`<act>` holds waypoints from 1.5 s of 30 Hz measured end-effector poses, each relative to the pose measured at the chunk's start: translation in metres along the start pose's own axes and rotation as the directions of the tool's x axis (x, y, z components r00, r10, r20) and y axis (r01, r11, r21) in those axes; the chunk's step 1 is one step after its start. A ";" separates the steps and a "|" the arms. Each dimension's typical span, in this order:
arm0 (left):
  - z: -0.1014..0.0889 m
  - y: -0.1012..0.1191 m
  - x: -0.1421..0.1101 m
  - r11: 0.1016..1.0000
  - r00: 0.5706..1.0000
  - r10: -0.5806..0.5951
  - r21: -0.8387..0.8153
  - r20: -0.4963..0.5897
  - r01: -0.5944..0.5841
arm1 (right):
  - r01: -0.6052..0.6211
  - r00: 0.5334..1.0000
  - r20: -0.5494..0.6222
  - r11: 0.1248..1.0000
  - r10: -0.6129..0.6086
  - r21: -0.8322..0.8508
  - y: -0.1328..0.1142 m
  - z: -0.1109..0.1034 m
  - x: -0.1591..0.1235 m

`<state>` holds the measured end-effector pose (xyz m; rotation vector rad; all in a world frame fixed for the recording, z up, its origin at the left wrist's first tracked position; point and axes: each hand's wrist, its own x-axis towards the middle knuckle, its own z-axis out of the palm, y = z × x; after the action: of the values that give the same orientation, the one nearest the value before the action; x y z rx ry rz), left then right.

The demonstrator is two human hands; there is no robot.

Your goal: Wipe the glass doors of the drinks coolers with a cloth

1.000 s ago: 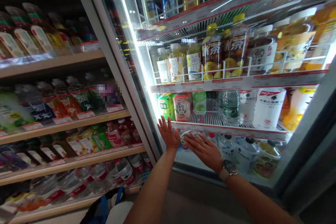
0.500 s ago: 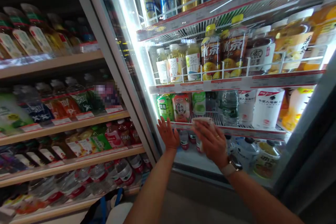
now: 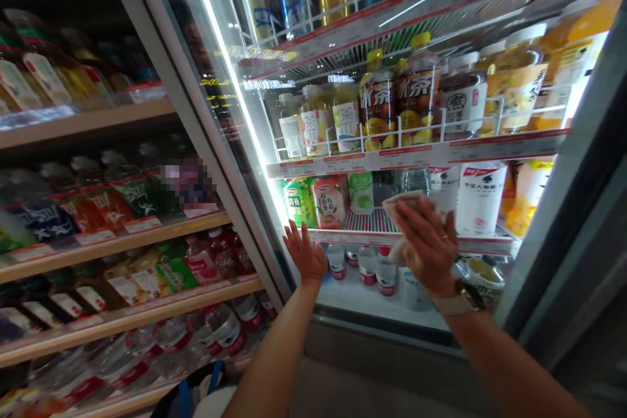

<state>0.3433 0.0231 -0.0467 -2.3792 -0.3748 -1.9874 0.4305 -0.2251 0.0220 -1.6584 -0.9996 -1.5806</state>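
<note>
A drinks fridge with a glass door (image 3: 337, 304) stands before me; reflections show on the pane. My left hand (image 3: 304, 255) lies open with fingers spread, at the lower left of the glass, in front of the green and red bottles. In my right hand (image 3: 426, 241) is a pale cloth (image 3: 404, 201), pressed flat under the fingers toward the glass, in front of the lower shelf. Part of the cloth hangs out below the palm. A watch is on that wrist. The right hand hides some bottles behind it.
Inside the fridge are shelves of bottles and cans, such as an iced tea bottle (image 3: 377, 101) and a white bottle (image 3: 482, 199). A metal frame (image 3: 210, 124) divides it from wooden shelves (image 3: 122, 310) of drinks at left. Something dark with blue straps (image 3: 185, 398) is at the bottom.
My right hand has moved with the cloth to the right and slightly up across the glass. The left hand stays spread in about the same place. The view has shifted a little.
</note>
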 end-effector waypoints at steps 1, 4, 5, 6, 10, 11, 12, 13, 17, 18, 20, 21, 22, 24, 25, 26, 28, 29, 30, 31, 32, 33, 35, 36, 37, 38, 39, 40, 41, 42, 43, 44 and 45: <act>0.000 0.000 0.000 1.000 1.000 -0.004 -0.011 -0.003 0.004 | -0.062 0.996 -0.069 0.998 0.060 -0.020 0.007 -0.003 0.006; 0.001 0.000 0.000 1.000 1.000 -0.013 -0.027 -0.010 0.013 | -0.126 0.980 -0.155 0.992 0.121 -0.022 0.012 -0.006 0.007; 0.001 0.000 0.000 1.000 1.000 -0.013 -0.024 -0.008 0.013 | -0.104 0.987 -0.128 0.994 0.102 -0.010 0.008 -0.004 0.001; 0.001 0.000 0.000 1.000 1.000 -0.015 -0.021 -0.006 0.015 | -0.061 0.995 -0.073 0.998 0.062 0.009 0.003 -0.001 -0.007; 0.002 0.000 -0.001 0.999 0.999 -0.038 -0.017 0.008 0.038 | 0.230 0.949 0.183 0.960 -0.258 0.163 -0.023 0.010 -0.051; 0.001 0.000 -0.001 0.999 0.999 -0.043 -0.017 0.012 0.043 | 0.300 0.914 0.219 0.932 -0.342 0.204 -0.028 0.012 -0.061; 0.001 0.000 -0.001 0.999 0.999 -0.048 -0.016 0.013 0.048 | 0.354 0.880 0.244 0.905 -0.407 0.234 -0.030 0.013 -0.068; 0.001 0.000 -0.001 0.999 0.999 -0.050 -0.015 0.011 0.050 | 0.394 0.852 0.259 0.884 -0.454 0.253 -0.032 0.014 -0.074; -0.001 0.003 0.002 1.000 1.000 -0.024 -0.011 -0.003 0.024 | 0.427 0.824 0.286 0.869 -0.488 0.250 -0.026 0.010 -0.067; -0.002 0.004 0.003 1.000 1.000 -0.010 -0.009 -0.009 0.010 | 0.407 0.842 0.282 0.884 -0.460 0.229 -0.022 0.008 -0.060; -0.002 0.004 0.004 1.000 1.000 0.020 -0.002 -0.019 -0.020 | 0.319 0.908 0.238 0.936 -0.346 0.146 -0.011 0.000 -0.042; -0.002 0.004 0.004 1.000 0.999 0.031 0.001 -0.025 -0.031 | 0.250 0.946 0.190 0.964 -0.262 0.088 -0.003 -0.004 -0.032; -0.002 0.004 0.004 0.999 0.999 0.040 0.003 -0.028 -0.040 | 0.168 0.978 0.122 0.985 -0.170 0.030 0.005 -0.009 -0.023; 0.000 0.003 0.003 0.999 0.999 0.040 0.004 -0.028 -0.040 | 0.001 0.999 -0.055 0.999 -0.004 -0.048 0.022 -0.016 -0.005; 0.000 0.002 0.002 0.999 0.999 0.033 0.005 -0.027 -0.033 | -0.067 0.988 -0.142 0.996 0.058 -0.061 0.029 -0.018 0.002; 0.001 0.001 0.001 1.000 0.999 0.024 0.006 -0.022 -0.024 | -0.115 0.973 -0.208 0.992 0.100 -0.058 0.033 -0.018 0.007; 0.002 0.000 0.000 1.000 1.000 0.005 0.009 -0.011 -0.005 | -0.145 0.955 -0.264 0.989 0.131 -0.034 0.033 -0.015 0.012; 0.002 0.000 -0.001 1.000 1.000 -0.005 0.008 -0.006 0.005 | -0.134 0.959 -0.253 0.991 0.124 -0.024 0.028 -0.011 0.011; 0.002 0.000 -0.001 1.000 1.000 -0.015 0.006 -0.003 0.015 | -0.112 0.969 -0.225 0.994 0.105 -0.018 0.020 -0.006 0.007; 0.002 0.000 -0.001 1.000 1.000 -0.021 0.003 -0.002 0.021 | -0.077 0.981 -0.179 0.997 0.074 -0.011 0.009 -0.001 0.002; 0.002 0.000 -0.001 1.000 1.000 -0.026 0.001 -0.001 0.026 | -0.034 0.993 -0.116 0.999 0.034 0.001 -0.003 0.005 -0.006; 0.002 0.000 0.000 1.000 1.000 -0.027 0.001 0.000 0.027 | 0.012 0.999 -0.043 1.000 -0.012 0.020 -0.015 0.010 -0.016; 0.001 0.002 0.001 1.000 1.000 -0.018 0.004 -0.007 0.018 | 0.118 0.983 0.127 0.988 -0.130 0.100 -0.037 0.020 -0.039; 0.000 0.002 0.001 1.000 1.000 -0.008 0.006 -0.013 0.009 | 0.164 0.963 0.190 0.975 -0.191 0.147 -0.046 0.024 -0.051; -0.001 0.003 0.002 1.000 1.000 0.000 0.005 -0.021 0.000 | 0.209 0.940 0.232 0.959 -0.251 0.194 -0.052 0.027 -0.063; -0.001 0.003 0.002 1.000 1.000 0.006 0.003 -0.025 -0.006 | 0.249 0.916 0.259 0.940 -0.307 0.233 -0.056 0.030 -0.074; -0.002 0.004 0.002 1.000 1.000 0.009 0.003 -0.026 -0.009 | 0.288 0.893 0.274 0.920 -0.358 0.265 -0.058 0.033 -0.082; -0.002 0.004 0.002 1.000 1.000 0.010 0.005 -0.019 -0.010 | 0.323 0.870 0.284 0.900 -0.404 0.292 -0.059 0.035 -0.088; -0.003 0.004 0.002 1.000 1.000 0.008 0.010 -0.006 -0.008 | 0.349 0.848 0.296 0.884 -0.439 0.311 -0.058 0.036 -0.091; -0.003 0.004 0.001 1.000 1.000 0.005 0.016 0.008 -0.005 | 0.369 0.833 0.301 0.872 -0.463 0.322 -0.057 0.037 -0.091; -0.003 0.004 0.001 1.000 1.000 0.000 0.021 0.015 0.000 | 0.382 0.824 0.304 0.865 -0.478 0.324 -0.054 0.036 -0.088; -0.003 0.004 0.001 1.000 1.000 -0.005 0.022 0.017 0.005 | 0.389 0.823 0.305 0.866 -0.480 0.315 -0.051 0.034 -0.083; -0.003 0.003 0.001 1.000 1.000 -0.008 0.019 0.015 0.008 | 0.385 0.830 0.303 0.874 -0.469 0.296 -0.048 0.032 -0.075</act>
<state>0.3411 0.0195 -0.0444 -2.3864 -0.4021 -1.9619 0.4063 -0.1809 -0.0580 -1.6785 -1.7891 -1.3714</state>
